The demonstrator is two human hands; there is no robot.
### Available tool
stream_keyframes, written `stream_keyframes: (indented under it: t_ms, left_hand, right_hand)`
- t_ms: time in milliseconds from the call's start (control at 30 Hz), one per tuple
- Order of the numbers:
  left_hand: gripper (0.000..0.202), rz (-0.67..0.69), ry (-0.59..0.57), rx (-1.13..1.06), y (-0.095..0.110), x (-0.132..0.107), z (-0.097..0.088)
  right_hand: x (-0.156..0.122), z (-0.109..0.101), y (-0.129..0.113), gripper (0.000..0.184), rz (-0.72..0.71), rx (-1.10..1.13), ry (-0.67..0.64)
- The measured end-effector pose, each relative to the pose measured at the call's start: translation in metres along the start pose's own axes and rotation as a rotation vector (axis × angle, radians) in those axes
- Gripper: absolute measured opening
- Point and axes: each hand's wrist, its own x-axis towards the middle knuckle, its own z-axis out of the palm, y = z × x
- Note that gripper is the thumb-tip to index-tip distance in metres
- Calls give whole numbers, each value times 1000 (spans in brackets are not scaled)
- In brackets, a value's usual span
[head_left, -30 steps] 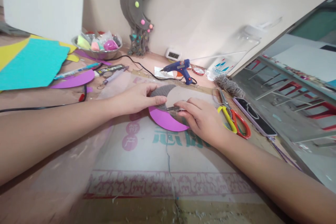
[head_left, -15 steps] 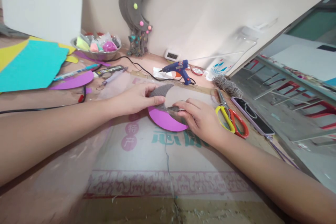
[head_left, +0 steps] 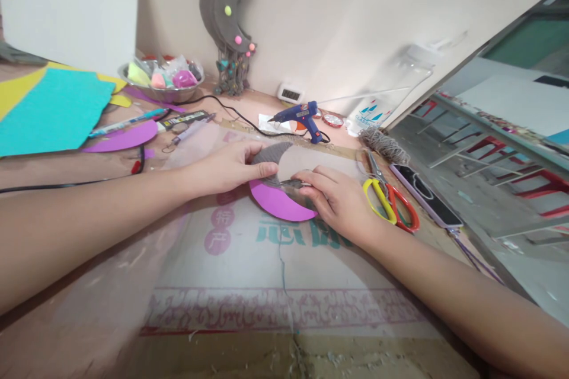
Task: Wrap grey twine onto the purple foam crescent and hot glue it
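A grey crescent-shaped felt piece [head_left: 269, 155] lies on top of a purple crescent [head_left: 276, 202] on a printed sack sheet [head_left: 284, 260]. My left hand [head_left: 222, 167] presses its fingers and thumb on the grey piece's left part. My right hand [head_left: 338, 198] has its fingers curled down on the lower tip of the grey piece, over the purple one. Both hands hold the two layers together flat on the sheet.
Scissors with yellow and red handles [head_left: 391, 204], a phone [head_left: 422, 195] and a ball of twine [head_left: 384, 145] lie to the right. A blue glue gun [head_left: 302, 117], a metal bowl of bits [head_left: 164, 82], pens, teal and yellow sheets [head_left: 48, 109] and a hanging grey moon decoration [head_left: 224, 9] stand behind.
The grey piece's upper right arc has folded or slid back, so less of it shows. Both hands stay nearly in place on the pieces.
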Motion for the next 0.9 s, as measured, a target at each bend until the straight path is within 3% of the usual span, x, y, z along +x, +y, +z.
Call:
stream_keyframes:
  t_ms: [900]
  left_hand:
    - [41, -28, 0, -57, 2, 0, 1]
  right_hand:
    - [0, -1, -2, 31, -14, -56, 0]
